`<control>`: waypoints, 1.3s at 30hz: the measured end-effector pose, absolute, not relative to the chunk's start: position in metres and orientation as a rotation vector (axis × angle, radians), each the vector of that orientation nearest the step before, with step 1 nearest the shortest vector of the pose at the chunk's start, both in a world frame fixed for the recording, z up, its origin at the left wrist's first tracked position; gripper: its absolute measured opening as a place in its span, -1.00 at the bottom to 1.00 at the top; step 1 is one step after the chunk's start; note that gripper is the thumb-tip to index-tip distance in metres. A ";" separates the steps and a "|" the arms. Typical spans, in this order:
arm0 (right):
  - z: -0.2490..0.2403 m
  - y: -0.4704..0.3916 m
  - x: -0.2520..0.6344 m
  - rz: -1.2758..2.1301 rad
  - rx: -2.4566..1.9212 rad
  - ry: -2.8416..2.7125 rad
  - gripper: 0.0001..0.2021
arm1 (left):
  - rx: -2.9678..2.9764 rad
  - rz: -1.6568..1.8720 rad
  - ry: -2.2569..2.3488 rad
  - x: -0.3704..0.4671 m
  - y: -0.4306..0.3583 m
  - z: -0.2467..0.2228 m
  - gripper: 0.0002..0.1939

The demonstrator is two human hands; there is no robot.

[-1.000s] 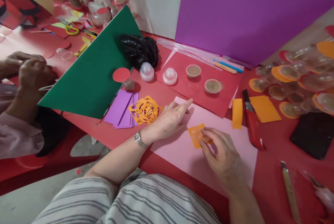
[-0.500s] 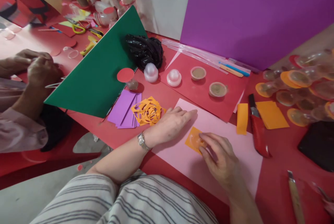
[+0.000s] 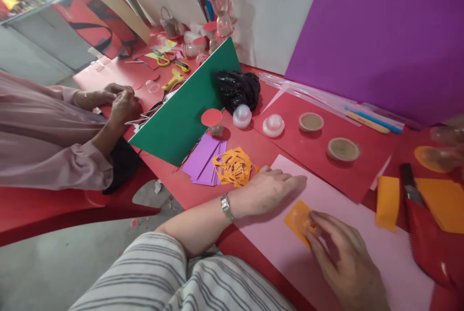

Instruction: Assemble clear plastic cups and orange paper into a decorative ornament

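My left hand [image 3: 268, 192], a watch at its wrist, lies palm down on the pink sheet [image 3: 261, 238] with its fingers stretched out. Beside it, my right hand [image 3: 344, 253] pinches a small clear plastic piece [image 3: 311, 225] between thumb and fingers. That piece rests on an orange paper square [image 3: 293, 219], which lies on the pink sheet. The piece's exact shape is partly hidden by my fingers. Left of my left hand are a heap of orange paper cutouts [image 3: 235, 167] and a stack of purple paper strips [image 3: 205, 161].
Two sand-filled cups [image 3: 342, 149] and two clear plastic domes [image 3: 273, 125] stand at the back. A red utility knife [image 3: 427, 238] and orange paper [image 3: 387, 203] lie right. A green board [image 3: 188, 112] separates a co-worker's hands [image 3: 121, 103] at left. A black bag [image 3: 238, 89] leans there.
My view has swung left, so everything sits further right and lower and more of the co-worker shows. Both my hands keep nearly the same place on the pink sheet.
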State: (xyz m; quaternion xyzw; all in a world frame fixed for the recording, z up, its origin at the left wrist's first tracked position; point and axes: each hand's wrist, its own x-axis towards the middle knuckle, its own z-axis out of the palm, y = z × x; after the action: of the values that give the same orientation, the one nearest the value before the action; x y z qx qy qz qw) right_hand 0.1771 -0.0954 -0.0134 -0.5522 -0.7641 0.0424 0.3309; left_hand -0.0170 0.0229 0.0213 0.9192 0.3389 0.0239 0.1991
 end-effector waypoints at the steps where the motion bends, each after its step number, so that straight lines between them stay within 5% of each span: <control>1: -0.014 -0.096 0.176 0.099 -1.474 -1.978 -0.75 | 2.571 0.074 0.950 -0.017 0.022 0.021 -0.64; 10: -0.018 -0.100 0.171 0.231 -1.532 -1.821 -0.53 | 2.587 0.241 0.960 -0.015 0.019 0.009 -0.70; 23: -0.003 -0.095 0.171 0.353 -1.469 -1.951 -0.80 | 2.593 0.230 0.906 -0.016 0.025 0.012 -0.68; 39: -0.001 -0.097 0.178 0.224 -1.550 -1.802 -0.69 | 2.641 0.186 0.916 -0.014 0.024 0.012 -0.65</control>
State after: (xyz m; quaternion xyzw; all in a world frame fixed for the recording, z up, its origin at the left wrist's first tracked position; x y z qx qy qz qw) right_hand 0.1782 -0.0975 -0.0009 -0.6036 -0.7018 0.0874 0.3680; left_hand -0.0139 0.0245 0.0123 0.9290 0.3224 0.0653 0.1694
